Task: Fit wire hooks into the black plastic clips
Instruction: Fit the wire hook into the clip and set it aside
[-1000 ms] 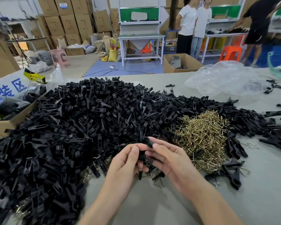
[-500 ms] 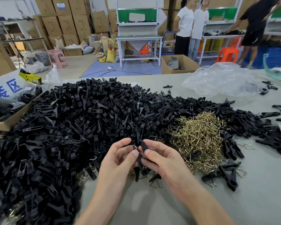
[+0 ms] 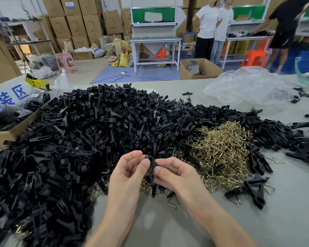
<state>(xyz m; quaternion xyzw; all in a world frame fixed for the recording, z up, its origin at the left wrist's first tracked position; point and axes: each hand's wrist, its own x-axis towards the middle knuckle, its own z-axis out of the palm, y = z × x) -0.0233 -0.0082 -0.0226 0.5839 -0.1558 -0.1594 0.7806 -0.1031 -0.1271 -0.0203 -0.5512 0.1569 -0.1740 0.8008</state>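
Thumbs sit wider apart now; left hand (image 3: 128,175) and right hand (image 3: 176,176) both pinch one clip (image 3: 152,167) upright between fingertips, hooks (image 3: 221,150) beyond the right fingers.

Stacked cardboard boxes (image 3: 75,20), white workbench (image 3: 154,40)

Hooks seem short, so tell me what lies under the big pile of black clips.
Brass wire hooks poke out beneath the clip pile at its near edge, on the grey table. Whatever lies deeper under the clips is covered.
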